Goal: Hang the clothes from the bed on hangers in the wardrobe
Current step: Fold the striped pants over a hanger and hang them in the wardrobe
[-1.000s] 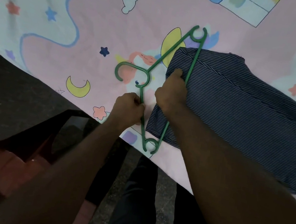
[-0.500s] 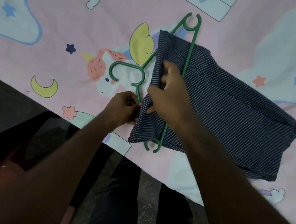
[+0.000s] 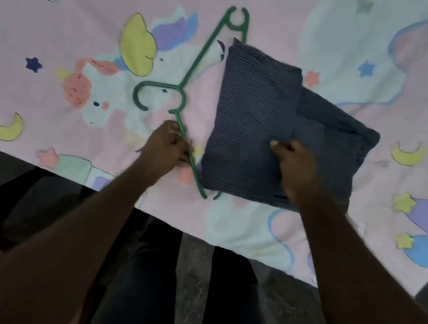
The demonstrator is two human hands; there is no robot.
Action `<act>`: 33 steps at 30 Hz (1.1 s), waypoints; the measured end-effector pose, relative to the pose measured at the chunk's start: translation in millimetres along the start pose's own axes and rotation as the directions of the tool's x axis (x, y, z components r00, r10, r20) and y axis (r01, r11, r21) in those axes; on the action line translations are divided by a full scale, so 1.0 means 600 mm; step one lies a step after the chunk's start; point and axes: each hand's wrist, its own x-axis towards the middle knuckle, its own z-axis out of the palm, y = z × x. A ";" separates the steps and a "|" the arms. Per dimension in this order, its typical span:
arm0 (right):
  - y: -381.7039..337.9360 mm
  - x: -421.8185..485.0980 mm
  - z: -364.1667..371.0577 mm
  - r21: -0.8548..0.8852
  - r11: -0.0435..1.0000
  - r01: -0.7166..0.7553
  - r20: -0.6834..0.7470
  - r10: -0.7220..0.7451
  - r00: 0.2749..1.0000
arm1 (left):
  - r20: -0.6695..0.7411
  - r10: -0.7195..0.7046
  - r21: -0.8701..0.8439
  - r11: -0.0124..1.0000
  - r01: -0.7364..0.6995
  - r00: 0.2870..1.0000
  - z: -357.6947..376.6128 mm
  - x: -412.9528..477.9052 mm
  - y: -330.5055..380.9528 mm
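spreading across the upper part of the view, the bed (image 3: 284,19) is wearing a pink sheet printed with unicorns, moons, stars and clouds, and its near edge is running slantwise above a dark floor (image 3: 194,270). the person's legs (image 3: 140,275), in dark trousers, are standing close against that edge.

a dark blue garment (image 3: 255,118) with fine pale stripes is lying folded on the sheet near the bed's edge, right of the middle. its left part is lying over the long straight bar of a green hanger (image 3: 204,52), hiding most of that bar, so only the bar's two looped ends are peeking out beyond the cloth at the far and near sides. the hanger is lying flat on the sheet, its hook pointing left and its two slanted arms lying bare beside the garment.

the left hand (image 3: 166,149) is curling around the hanger's near slanted arm, just below the hook, its grip clenched on the plastic. the right hand (image 3: 295,165) is resting on the garment's near half, fingers bent and thumb out, its grip pinching the striped cloth.
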 end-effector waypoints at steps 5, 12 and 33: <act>-0.040 -0.021 -0.059 -0.314 0.898 0.309 -0.196 -0.380 0.904 | 0.001 0.008 -0.061 0.998 -0.008 1.000 0.036 -0.022 -0.006; 0.061 0.001 -0.174 -0.282 0.955 0.096 -0.329 -0.190 0.925 | 0.023 0.011 -0.050 0.999 -0.010 1.000 0.093 -0.054 -0.033; 0.136 0.005 -0.230 -0.513 0.858 0.018 -0.396 -0.255 0.882 | -0.020 -0.040 0.034 0.999 0.041 0.999 0.114 -0.058 -0.019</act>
